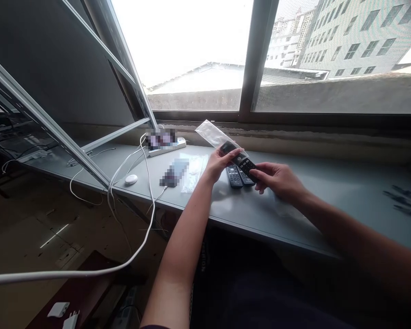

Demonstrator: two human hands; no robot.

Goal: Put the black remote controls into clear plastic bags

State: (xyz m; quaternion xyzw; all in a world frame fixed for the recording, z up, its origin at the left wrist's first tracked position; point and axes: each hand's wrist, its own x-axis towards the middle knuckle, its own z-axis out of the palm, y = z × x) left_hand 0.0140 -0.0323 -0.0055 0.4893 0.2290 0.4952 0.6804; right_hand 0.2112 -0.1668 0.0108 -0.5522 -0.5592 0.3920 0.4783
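A black remote control (245, 164) is held at a slant between my two hands, its upper end inside a clear plastic bag (215, 135). My left hand (220, 161) is closed around the bagged end, thumb across the top. At the lower end, my right hand (273, 177) pinches the remote between thumb and fingers. Beneath it on the table, two more black remotes (234, 177) lie side by side, partly covered by the held one. Left of them lies a pile of clear plastic bags (193, 172).
A white power strip (167, 147) stands by the window ledge. White cables (152, 201) hang over the table's left part and front edge. A round white object (131, 179) lies near a metal frame (89, 162). Blurred dark objects (406, 200) lie far right on the grey table (356, 201).
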